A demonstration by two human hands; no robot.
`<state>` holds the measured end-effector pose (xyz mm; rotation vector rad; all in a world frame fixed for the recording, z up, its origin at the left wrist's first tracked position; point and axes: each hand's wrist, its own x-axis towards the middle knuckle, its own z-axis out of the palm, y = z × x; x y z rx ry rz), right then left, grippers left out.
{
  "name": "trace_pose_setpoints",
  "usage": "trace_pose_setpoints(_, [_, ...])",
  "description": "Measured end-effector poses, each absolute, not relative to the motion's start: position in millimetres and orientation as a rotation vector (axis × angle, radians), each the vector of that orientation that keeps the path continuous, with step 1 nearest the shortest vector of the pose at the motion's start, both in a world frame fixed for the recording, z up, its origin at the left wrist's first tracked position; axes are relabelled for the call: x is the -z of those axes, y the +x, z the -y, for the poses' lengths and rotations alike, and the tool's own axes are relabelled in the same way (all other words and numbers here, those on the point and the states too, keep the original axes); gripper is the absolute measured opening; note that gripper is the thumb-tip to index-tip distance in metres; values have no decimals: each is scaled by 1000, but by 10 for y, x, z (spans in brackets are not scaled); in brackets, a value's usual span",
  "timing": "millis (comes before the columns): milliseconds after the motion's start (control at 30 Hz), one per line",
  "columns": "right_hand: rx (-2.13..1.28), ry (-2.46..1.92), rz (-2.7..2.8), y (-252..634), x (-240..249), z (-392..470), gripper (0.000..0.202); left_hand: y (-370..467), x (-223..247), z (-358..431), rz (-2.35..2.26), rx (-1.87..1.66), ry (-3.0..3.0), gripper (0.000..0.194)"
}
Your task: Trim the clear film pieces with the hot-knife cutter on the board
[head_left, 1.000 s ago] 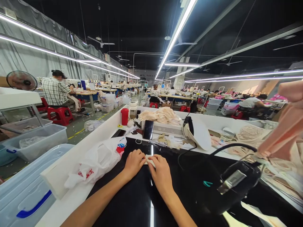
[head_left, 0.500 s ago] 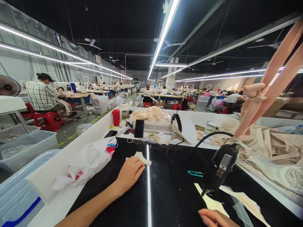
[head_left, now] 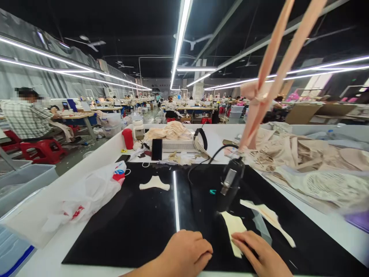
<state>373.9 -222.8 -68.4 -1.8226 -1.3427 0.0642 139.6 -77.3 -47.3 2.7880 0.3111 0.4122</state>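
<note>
My left hand rests low on the black mat, its fingers curled together; whatever may be under them is hidden. To its right, the fingertips of my right hand pinch the edge of a pale yellow fabric piece lying flat. A cream curved piece lies alone at the mat's upper left. Beyond the right hand are a long cream piece and a translucent strip. A black handheld tool hangs from peach fabric straps just above the yellow piece.
Small green snips lie left of the hanging tool. A white plastic bag sits along the left edge. A phone and a red cup stand at the back. Beige garments pile up at right. A person in a checked shirt sits far left.
My left hand has let go of the cream curved piece and come down towards the right hand. My right hand now touches the yellow piece. The view has swung right.
</note>
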Motion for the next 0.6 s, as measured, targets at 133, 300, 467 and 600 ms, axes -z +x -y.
trace_pose_setpoints(133, [-122, -1893, 1273, 3516, 512, 2244, 45, 1530, 252, 967, -327, -294, 2767, 16])
trace_pose_setpoints(300, [-199, -1948, 1187, 3443, 450, 2246, 40, 1715, 48, 1113, -420, -60, 2939, 25])
trace_pose_setpoints(467, [-276, -1925, 1118, 3462, 427, 2238, 35, 1758, 162, 1137, -363, -116, 3023, 43])
trace_pose_setpoints(600, [-337, -1884, 1075, 3510, 333, 2229, 36, 1712, 220, 1112, -338, -223, 2971, 39])
